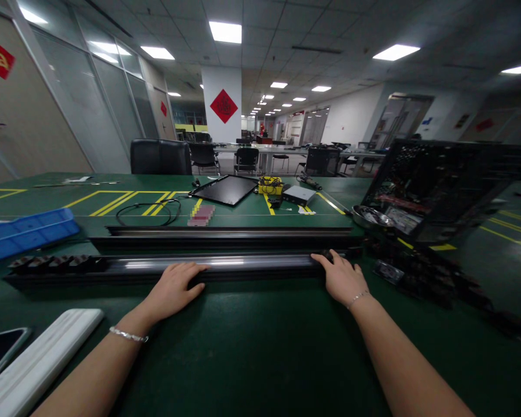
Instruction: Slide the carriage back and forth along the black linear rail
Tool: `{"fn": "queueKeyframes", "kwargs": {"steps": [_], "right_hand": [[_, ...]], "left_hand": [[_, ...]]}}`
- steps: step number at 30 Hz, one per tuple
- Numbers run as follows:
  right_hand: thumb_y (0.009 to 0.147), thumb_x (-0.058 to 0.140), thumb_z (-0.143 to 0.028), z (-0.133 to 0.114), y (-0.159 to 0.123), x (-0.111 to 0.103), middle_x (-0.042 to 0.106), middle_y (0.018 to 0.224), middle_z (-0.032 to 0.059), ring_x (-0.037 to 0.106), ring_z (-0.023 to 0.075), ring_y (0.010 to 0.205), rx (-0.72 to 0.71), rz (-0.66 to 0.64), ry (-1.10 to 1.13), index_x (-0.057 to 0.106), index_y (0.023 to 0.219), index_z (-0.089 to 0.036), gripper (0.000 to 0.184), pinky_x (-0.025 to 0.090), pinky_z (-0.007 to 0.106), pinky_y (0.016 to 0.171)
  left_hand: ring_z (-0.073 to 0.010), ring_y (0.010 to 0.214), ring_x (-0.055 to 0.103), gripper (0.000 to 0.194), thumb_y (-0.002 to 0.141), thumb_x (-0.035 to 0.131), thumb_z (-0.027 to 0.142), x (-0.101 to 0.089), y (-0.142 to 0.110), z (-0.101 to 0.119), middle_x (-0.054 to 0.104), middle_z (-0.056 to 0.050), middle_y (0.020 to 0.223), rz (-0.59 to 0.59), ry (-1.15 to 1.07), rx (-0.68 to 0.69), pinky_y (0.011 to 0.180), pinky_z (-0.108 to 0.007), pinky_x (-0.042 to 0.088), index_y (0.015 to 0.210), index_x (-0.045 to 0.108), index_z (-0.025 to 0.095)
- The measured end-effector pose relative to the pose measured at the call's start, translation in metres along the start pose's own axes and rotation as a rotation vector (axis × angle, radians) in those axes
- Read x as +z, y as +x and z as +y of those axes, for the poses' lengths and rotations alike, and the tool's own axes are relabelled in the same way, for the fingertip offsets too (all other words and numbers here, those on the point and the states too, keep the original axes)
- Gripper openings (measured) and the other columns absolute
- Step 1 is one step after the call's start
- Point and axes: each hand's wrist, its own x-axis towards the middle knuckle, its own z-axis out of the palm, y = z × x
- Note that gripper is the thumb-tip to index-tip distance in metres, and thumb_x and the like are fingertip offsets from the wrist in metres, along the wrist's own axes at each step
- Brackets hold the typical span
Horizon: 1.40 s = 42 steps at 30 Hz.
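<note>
A long black channel-shaped rail (243,264) with a glossy strip along it lies crosswise on the green table. My left hand (173,289) rests on its near edge left of the middle, fingers stretched out over the top and thumb apart in front. Near the rail's right end my right hand (342,279) touches it, fingers spread beside a small dark part that they partly hide. Black ridged segments (54,263) sit at the rail's left end. A second long black rail (226,236) lies just behind, parallel to the first.
On the left are a blue bin (30,231), a white bar (47,359) and a phone-like device (2,350). A black panel (228,190), yellow box (270,185) and grey box (298,195) lie further back. An open black case (443,185) and dark loose parts (434,272) occupy the right.
</note>
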Motion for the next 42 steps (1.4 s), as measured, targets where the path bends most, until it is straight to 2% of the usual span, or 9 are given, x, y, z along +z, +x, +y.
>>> {"fn": "queueKeyframes", "kwargs": {"steps": [8,10,13,16,19,26,29,42], "right_hand": [[0.073,0.051,-0.018,0.013,0.007,0.008,0.034,0.145,0.0034,0.027,0.0362,0.132,-0.015,0.008,0.181,0.042,0.131,-0.042,0.064,0.026,0.055,0.101],[0.075,0.051,-0.025,0.016,0.009,0.008,0.035,0.144,0.0037,0.027,0.0351,0.132,0.000,0.062,0.266,0.043,0.132,-0.041,0.059,0.027,0.055,0.101],[0.080,0.046,-0.039,0.016,0.013,0.009,0.036,0.143,0.0055,0.028,0.0313,0.132,0.055,0.219,0.385,0.038,0.135,-0.038,0.055,0.029,0.052,0.100],[0.078,0.047,-0.052,0.012,0.018,0.014,0.036,0.143,0.0092,0.027,0.0326,0.132,0.170,0.334,0.404,0.033,0.139,-0.031,0.065,0.027,0.052,0.101],[0.075,0.048,-0.056,0.009,0.024,0.020,0.040,0.140,0.0096,0.027,0.0317,0.131,0.242,0.320,0.394,0.032,0.139,-0.026,0.073,0.022,0.052,0.103],[0.073,0.045,-0.059,0.007,0.027,0.019,0.038,0.141,0.0097,0.028,0.0314,0.130,0.311,0.230,0.419,0.042,0.132,-0.023,0.069,0.018,0.058,0.104],[0.072,0.045,-0.060,0.007,0.027,0.017,0.037,0.142,0.0091,0.028,0.0315,0.130,0.327,0.202,0.449,0.045,0.130,-0.024,0.067,0.020,0.059,0.102],[0.072,0.046,-0.056,0.009,0.026,0.013,0.040,0.139,0.0071,0.038,0.0323,0.123,0.323,0.187,0.460,0.053,0.121,-0.026,0.058,0.030,0.051,0.100]], "left_hand": [[-0.0226,0.108,0.054,0.042,0.083,0.045,0.040,-0.001,0.000,0.001,0.062,-0.005,0.116,-0.005,-0.002,-0.002,0.095,-0.042,0.035,0.122,0.052,0.026],[-0.0231,0.109,0.053,0.041,0.083,0.046,0.040,-0.001,0.000,0.002,0.061,-0.006,0.117,-0.013,-0.002,-0.011,0.096,-0.042,0.035,0.121,0.052,0.025],[-0.0235,0.109,0.053,0.041,0.083,0.046,0.039,-0.002,0.000,0.003,0.061,-0.006,0.117,-0.016,-0.007,-0.012,0.095,-0.042,0.035,0.121,0.053,0.025],[-0.0231,0.109,0.054,0.041,0.083,0.046,0.040,-0.002,0.000,0.003,0.062,-0.005,0.116,-0.006,-0.011,-0.001,0.095,-0.042,0.036,0.121,0.053,0.026],[-0.0228,0.108,0.054,0.041,0.083,0.046,0.040,-0.001,0.000,0.001,0.062,-0.005,0.115,-0.001,-0.009,0.005,0.095,-0.041,0.036,0.121,0.052,0.026],[-0.0228,0.109,0.054,0.041,0.083,0.046,0.040,-0.001,0.000,0.001,0.062,-0.006,0.116,-0.004,0.006,-0.001,0.096,-0.042,0.035,0.121,0.053,0.025],[-0.0230,0.109,0.053,0.042,0.084,0.045,0.041,-0.001,0.000,0.001,0.062,-0.006,0.116,-0.002,0.006,-0.005,0.096,-0.042,0.035,0.122,0.052,0.026],[-0.0225,0.108,0.053,0.041,0.084,0.045,0.041,-0.001,0.000,0.001,0.062,-0.006,0.116,-0.003,-0.005,0.005,0.095,-0.042,0.036,0.121,0.052,0.025]]}}
